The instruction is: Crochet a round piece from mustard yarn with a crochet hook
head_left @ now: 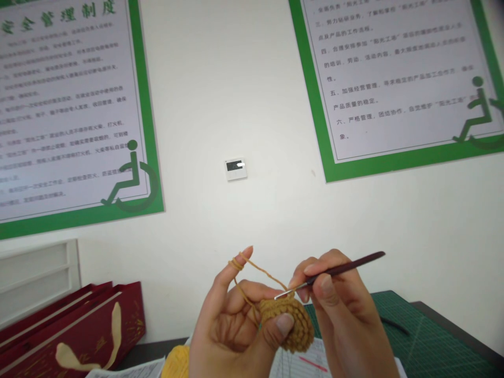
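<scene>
Between the thumb and fingers of my left hand [232,320] is a small mustard-brown crocheted piece [299,328] with a rounded, bumpy surface. Yarn [263,271] of the same colour loops round my raised left index finger and runs down to the top edge of the piece. My right hand [342,299] grips a crochet hook [346,266] like a pen, its dark handle pointing up to the right. The hook's metal tip lies at the piece's upper edge, close to my left thumb. Part of the piece is hidden behind that thumb.
Dark red gift bags [79,336] with cream ribbon handles stand at the left. A yellow yarn ball [176,362] and printed papers [303,362] lie below my hands. A green cutting mat [425,336] covers the table's right side. Behind, the wall holds two green-framed posters and a thermostat [235,169].
</scene>
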### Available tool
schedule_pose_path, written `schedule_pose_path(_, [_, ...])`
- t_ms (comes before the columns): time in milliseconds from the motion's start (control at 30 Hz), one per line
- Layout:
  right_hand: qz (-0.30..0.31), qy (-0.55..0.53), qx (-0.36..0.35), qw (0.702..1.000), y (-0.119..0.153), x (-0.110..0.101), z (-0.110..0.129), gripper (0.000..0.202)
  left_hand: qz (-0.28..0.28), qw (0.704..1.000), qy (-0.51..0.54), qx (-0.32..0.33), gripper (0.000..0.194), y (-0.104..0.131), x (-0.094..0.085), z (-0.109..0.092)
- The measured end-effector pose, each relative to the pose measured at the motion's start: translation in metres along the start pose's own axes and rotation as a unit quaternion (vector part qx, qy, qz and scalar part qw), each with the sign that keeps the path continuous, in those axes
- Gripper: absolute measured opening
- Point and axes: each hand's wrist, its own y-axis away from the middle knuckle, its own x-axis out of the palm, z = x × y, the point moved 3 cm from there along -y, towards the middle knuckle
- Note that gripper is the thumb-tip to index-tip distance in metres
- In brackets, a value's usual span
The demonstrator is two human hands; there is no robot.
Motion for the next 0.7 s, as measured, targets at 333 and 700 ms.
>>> schedule_pose_path(333, [0.062, 0.07, -0.071, 0.993, -0.005, -0.003, 0.012, 0.012, -0.012, 1.0, -0.009, 0.002, 0.075, 0.0, -0.001, -0.002])
schedule_pose_path(700, [0.048, 0.167, -0.227, 0.958, 0.003, 0.008, 0.027, 0.009, -0.039, 0.998, -0.032, 0.046, 0.069, 0.004, 0.003, -0.002])
